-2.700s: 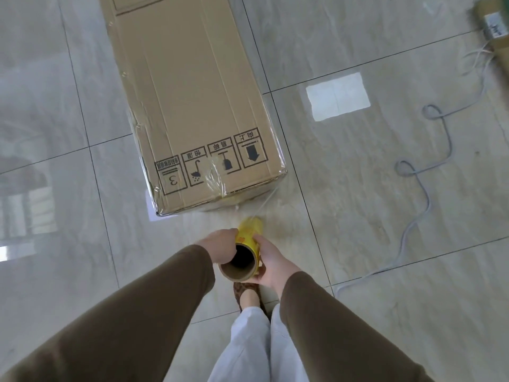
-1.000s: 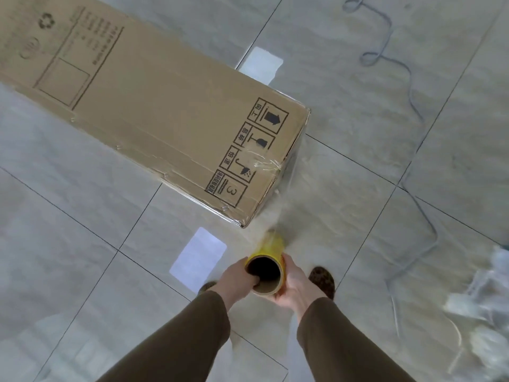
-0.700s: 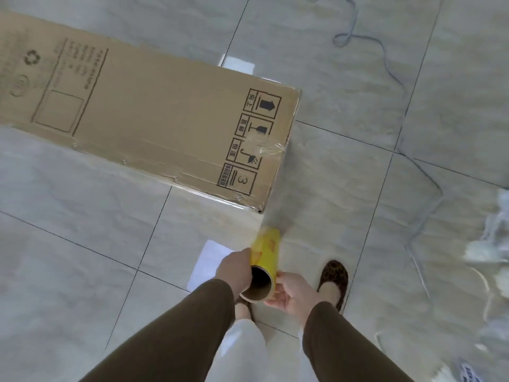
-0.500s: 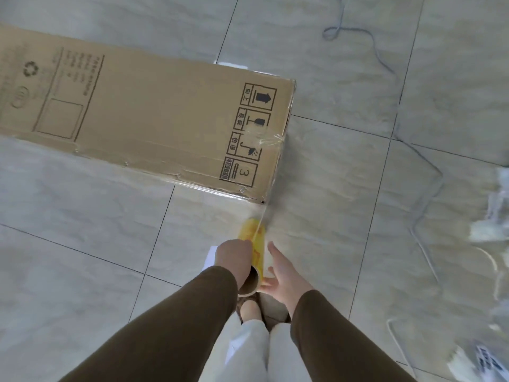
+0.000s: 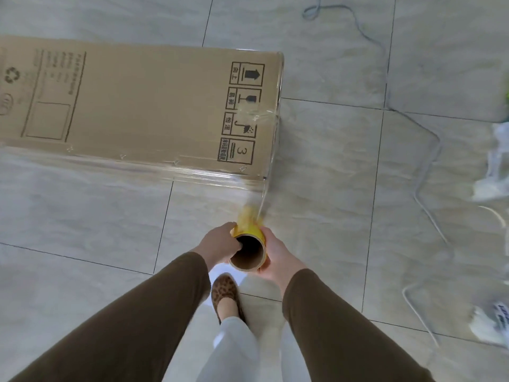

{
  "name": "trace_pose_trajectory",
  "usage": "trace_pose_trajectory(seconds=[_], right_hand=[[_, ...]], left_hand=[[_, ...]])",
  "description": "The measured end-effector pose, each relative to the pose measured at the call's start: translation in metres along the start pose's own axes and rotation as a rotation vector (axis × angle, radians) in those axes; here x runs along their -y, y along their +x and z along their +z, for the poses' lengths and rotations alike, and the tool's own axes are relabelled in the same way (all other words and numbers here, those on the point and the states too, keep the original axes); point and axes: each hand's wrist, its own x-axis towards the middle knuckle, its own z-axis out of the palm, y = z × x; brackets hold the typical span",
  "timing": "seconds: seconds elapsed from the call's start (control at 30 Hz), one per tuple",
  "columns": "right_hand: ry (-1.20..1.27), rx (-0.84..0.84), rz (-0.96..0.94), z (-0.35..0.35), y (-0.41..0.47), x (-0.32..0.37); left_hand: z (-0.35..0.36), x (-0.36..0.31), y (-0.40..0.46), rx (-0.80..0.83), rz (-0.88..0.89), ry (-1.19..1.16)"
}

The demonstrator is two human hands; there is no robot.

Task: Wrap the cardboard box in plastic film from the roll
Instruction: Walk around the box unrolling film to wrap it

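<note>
Both arms reach forward and down in brown sleeves, meeting around a roll (image 5: 249,245) of plastic film held out in front of the body, its open cardboard end facing the camera. The left hand (image 5: 219,245) comes in from the left side with its back turned up; its fingers (image 5: 239,246) curl over the near rim and into the hollow core, so the hand grips the roll by its end. The right hand (image 5: 276,257) cups the roll from the right and underneath, thumb along the yellow side and the other fingers wrapped beneath the tube, closed around it.

From the far end of the roll a sheet of plastic film (image 5: 261,199) runs up, stretched, to the near right corner of the cardboard box (image 5: 143,106). The box lies flat on the tiled floor (image 5: 82,216), long side running left to right, just ahead of the hands, with handling symbols printed near its right end. Film already clings along its near long edge and over the right end, where it bunches in a shiny crease across the symbols.

A foot in a leopard-print shoe (image 5: 225,295) stands on the floor below the roll. A grey cable (image 5: 425,172) snakes across the tiles to the right of the box, and some white crumpled wrapping (image 5: 495,172) lies at the right edge.
</note>
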Motion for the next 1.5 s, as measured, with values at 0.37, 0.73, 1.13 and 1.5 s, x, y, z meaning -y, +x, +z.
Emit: trace_pose_trajectory(seconds=[0.37,0.73,1.13,1.5], right_hand=[[0.161,-0.054,-0.113,0.044,0.027,-0.065],[0.201,-0.078,-0.161,0.117,0.049,-0.111],[0.278,-0.025,-0.154,0.145,0.073,-0.119],[0.546,-0.055,-0.187,0.209,0.069,-0.105]], left_hand=[[-0.036,0.053,-0.004,0.041,-0.009,-0.014],[-0.103,0.092,0.006,0.027,0.399,1.05],[-0.125,0.089,0.027,0.112,0.391,1.069],[-0.189,0.098,0.051,0.211,0.331,0.809]])
